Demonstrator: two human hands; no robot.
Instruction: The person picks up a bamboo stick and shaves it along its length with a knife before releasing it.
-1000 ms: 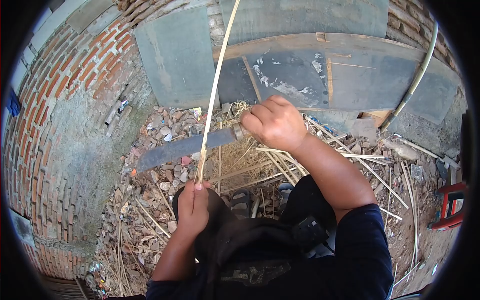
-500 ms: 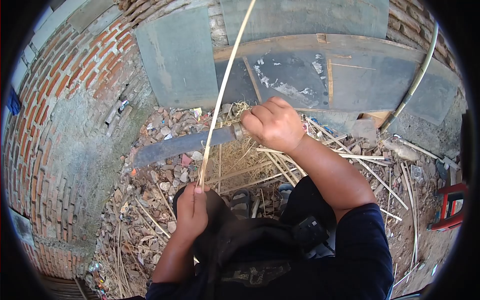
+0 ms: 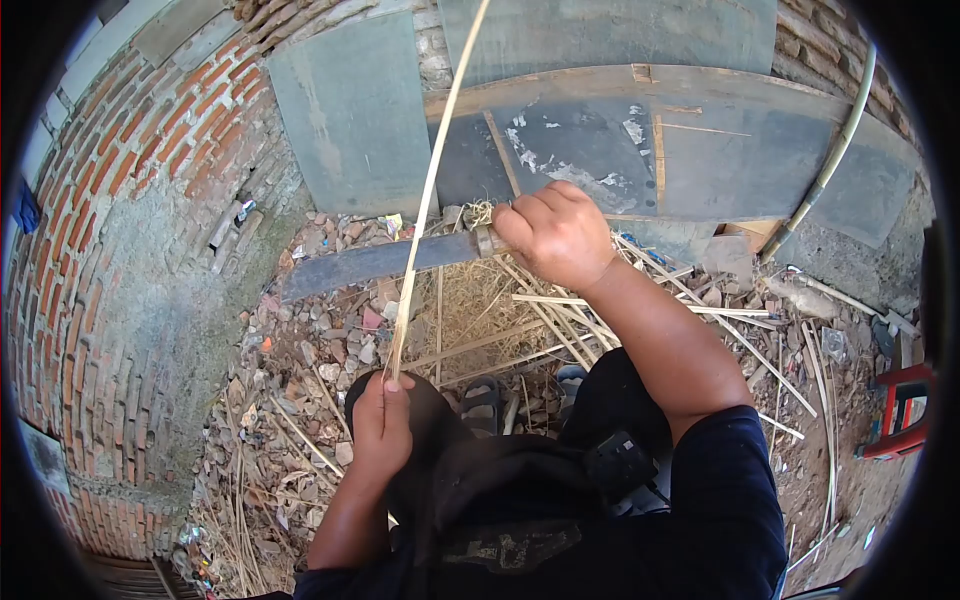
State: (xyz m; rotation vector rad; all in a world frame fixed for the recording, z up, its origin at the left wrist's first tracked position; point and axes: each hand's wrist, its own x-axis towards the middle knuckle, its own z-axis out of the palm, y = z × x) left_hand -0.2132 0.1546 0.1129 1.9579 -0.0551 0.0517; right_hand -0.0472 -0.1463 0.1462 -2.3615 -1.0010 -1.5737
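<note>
My left hand point(image 3: 382, 425) is closed around the lower end of a long, thin bamboo strip point(image 3: 436, 165), thumb pressed along it. The strip leans slightly right as it rises past the top of the view. In my right hand point(image 3: 560, 236) is the handle of a machete point(image 3: 375, 266), fingers wrapped tight. Its dark, wide blade points left and lies across behind the strip, where they seem to meet. Near my left thumb the strip's end looks frayed or split. Curly shavings point(image 3: 478, 213) show beside the machete's handle.
Fine shavings point(image 3: 470, 310) and loose bamboo strips point(image 3: 560, 325) lie over rubble in front of my knees. A brick wall point(image 3: 100, 300) stands at left, grey boards point(image 3: 590, 150) ahead. One bamboo pole point(image 3: 825, 170) leans at right, near a red plastic object point(image 3: 900, 415).
The machete and my right hand have shifted slightly up and to the right. The strip's upper part has swung a little left. My left hand has barely moved.
</note>
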